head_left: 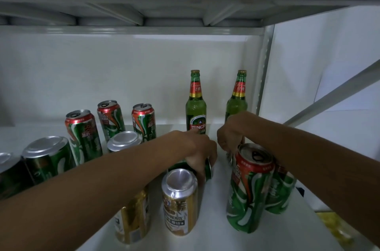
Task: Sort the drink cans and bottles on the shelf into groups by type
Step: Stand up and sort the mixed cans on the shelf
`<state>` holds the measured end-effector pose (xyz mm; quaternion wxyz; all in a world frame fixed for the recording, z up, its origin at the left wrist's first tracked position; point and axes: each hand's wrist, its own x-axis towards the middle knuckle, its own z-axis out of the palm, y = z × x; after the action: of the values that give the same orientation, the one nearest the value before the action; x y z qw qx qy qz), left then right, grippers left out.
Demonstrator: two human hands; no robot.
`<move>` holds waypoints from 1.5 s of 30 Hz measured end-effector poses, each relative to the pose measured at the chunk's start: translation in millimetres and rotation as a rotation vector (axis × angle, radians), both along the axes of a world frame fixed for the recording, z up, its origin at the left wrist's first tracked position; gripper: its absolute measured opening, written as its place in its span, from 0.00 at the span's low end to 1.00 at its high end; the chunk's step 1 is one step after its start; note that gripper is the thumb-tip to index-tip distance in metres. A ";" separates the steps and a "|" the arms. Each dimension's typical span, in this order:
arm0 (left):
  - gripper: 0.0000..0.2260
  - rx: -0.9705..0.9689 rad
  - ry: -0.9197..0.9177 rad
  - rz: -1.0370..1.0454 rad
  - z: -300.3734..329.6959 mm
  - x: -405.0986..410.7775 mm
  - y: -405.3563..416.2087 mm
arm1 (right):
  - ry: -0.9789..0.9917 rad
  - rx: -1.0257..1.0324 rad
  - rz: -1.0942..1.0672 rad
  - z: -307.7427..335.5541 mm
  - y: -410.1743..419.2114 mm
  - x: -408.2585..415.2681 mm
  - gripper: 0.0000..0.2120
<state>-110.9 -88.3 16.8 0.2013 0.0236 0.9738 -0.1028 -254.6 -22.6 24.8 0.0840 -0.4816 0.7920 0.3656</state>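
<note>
On the white shelf (pixel 213 236) my left hand (pixel 200 151) grips a green can (pixel 207 169) that lies on its side, mostly hidden under the hand. My right hand (pixel 231 137) reaches down with curled fingers behind an upright green-and-red can (pixel 249 189); what the fingers pinch is hidden. Two green glass bottles (pixel 195 106) (pixel 237 102) stand at the back right. Two gold cans (pixel 180 202) (pixel 132 220) stand in front. Several green-and-red cans (pixel 83 135) stand at the left, some upside down (pixel 47 158).
The shelf above (pixel 144 18) hangs low over the cans. A perforated metal post (pixel 264 71) marks the shelf's right edge, with a slanted brace (pixel 337 94) beyond it. Another green can (pixel 280 189) stands under my right forearm. Something yellow (pixel 333 224) lies below at the right.
</note>
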 end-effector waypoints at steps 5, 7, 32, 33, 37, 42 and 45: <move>0.25 0.179 0.075 0.050 13.5 11.7 -8.5 | 0.035 0.066 0.044 -5.8 -1.2 -4.3 0.05; 0.24 0.214 0.103 0.049 20.7 17.9 -11.9 | 0.006 0.041 -0.002 -3.2 -1.5 -0.6 0.10; 0.30 0.219 0.202 0.073 41.4 55.2 -27.9 | -0.490 -0.322 -0.182 52.7 25.3 30.3 0.25; 0.31 0.221 0.196 0.080 41.0 54.9 -27.4 | -0.481 -0.305 -0.179 52.2 24.0 33.6 0.25; 0.33 0.231 0.176 0.115 42.1 53.3 -27.6 | -0.472 -0.253 -0.223 53.7 22.5 37.8 0.26; 0.36 0.226 0.093 0.146 48.9 52.6 -28.4 | -0.522 -0.274 -0.294 53.7 19.7 35.4 0.29; 0.38 0.281 0.051 0.219 65.3 52.9 -37.5 | -0.546 -0.261 -0.324 57.2 13.0 33.9 0.24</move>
<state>-58.0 -125.8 82.0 0.1815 -0.0574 0.9801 0.0562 -220.7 -9.6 82.0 0.2879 -0.4362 0.8466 0.1008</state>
